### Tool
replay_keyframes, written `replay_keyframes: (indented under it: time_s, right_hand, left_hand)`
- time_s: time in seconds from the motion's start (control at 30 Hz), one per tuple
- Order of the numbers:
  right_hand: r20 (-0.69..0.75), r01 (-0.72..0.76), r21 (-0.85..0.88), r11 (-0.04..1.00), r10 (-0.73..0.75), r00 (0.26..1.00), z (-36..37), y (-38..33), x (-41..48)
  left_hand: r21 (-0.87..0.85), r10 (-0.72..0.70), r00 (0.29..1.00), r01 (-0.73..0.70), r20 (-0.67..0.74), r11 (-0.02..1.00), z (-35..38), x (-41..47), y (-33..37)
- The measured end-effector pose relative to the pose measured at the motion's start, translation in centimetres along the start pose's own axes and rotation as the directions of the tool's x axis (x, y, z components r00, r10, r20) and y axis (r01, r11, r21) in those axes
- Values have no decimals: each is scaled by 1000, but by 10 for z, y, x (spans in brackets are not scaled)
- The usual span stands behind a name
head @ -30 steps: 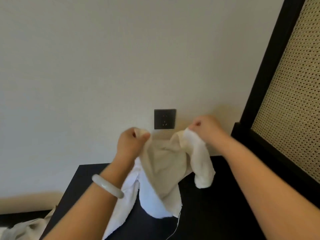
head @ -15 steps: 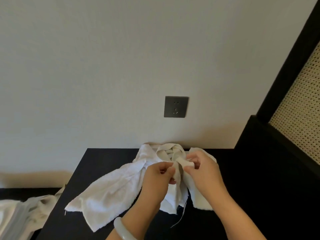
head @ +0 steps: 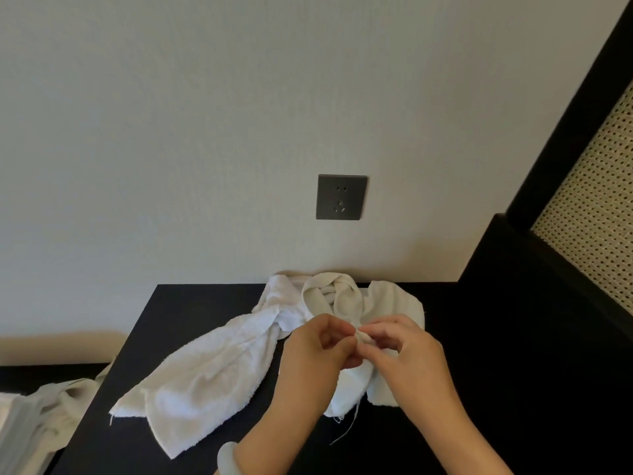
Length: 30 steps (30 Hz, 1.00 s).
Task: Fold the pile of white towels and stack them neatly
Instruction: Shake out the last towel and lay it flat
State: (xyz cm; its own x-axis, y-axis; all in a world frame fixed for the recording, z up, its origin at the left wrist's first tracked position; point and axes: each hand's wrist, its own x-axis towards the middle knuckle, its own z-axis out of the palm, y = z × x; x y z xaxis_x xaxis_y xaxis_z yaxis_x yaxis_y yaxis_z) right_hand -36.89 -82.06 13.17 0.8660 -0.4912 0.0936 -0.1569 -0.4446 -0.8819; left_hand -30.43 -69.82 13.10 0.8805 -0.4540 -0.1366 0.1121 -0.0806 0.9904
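towel [head: 205, 378] corner pinched, left fingers [head: 330, 337], right fingers [head: 385, 334]

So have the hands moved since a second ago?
Yes. The left hand and right hand were beside the wall socket; now both sit well below it, pinching the towel over the table.

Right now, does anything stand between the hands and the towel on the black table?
Nothing visible does. The left hand and the right hand both pinch a bunched bit of the towel, which lies crumpled and twisted on the table.
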Motion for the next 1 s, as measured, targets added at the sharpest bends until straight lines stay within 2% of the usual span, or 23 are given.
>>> replay_keyframes:
  time_s: [0.07, 0.17, 0.2, 0.27, 0.3, 0.37, 0.43, 0.5, 0.6, 0.7, 0.8, 0.87, 1.0]
  right_hand:
    - [33, 2, -25, 1000, -1, 999, 0, 6, -2]
    - [-57, 11, -62, 998, -14, 998, 0, 22, -1]
    - [-91, -5, -32, 999, 2, 996, -2, 27, 0]
    - [-155, -35, 11, 999, 36, 987, -8, 38, 4]
    - [-185, -46, 14, 999, 48, 982, -12, 43, 5]
    - [-225, -79, 52, 996, 88, 970, -21, 50, 8]
    - [-230, -119, 145, 982, 151, 962, -29, 54, 10]
    - [-214, -131, 203, 970, 175, 961, -34, 57, 11]
    - [-194, -109, 280, 954, 168, 966, -35, 56, 14]
    - [-206, -83, 284, 955, 145, 968, -36, 58, 18]
    - [-229, -47, 286, 957, 115, 967, -39, 61, 24]
    - [-240, -36, 303, 952, 113, 964, -43, 63, 27]
    - [-247, -50, 363, 931, 148, 958, -47, 66, 30]
  left_hand:
    - [-8, -34, 999, 34, 10, 999, 2, 0, -5]
    - [-83, -87, 991, 95, 104, 992, 5, 2, -12]
    - [-40, -77, 989, 82, 130, 996, 6, 5, -16]
    - [243, 33, 994, -59, 108, 968, 5, 20, -26]
    - [407, 139, 986, -163, 88, 899, 3, 33, -31]
    - [610, 347, 931, -340, 111, 716, -5, 65, -36]
    - [710, 396, 894, -418, 211, 567, -12, 106, -40]
    - [807, 289, 911, -398, 293, 437, -12, 142, -38]
    - [929, 87, 963, -269, 255, 255, -7, 182, -30]
    - [961, -63, 979, -178, 195, 212, -1, 201, -29]
    - [979, -130, 980, -127, 148, 158, 5, 210, -32]
    - [986, -134, 984, -102, 119, 129, 6, 215, -35]
    - [985, -49, 996, -60, 69, 165, 3, 223, -46]
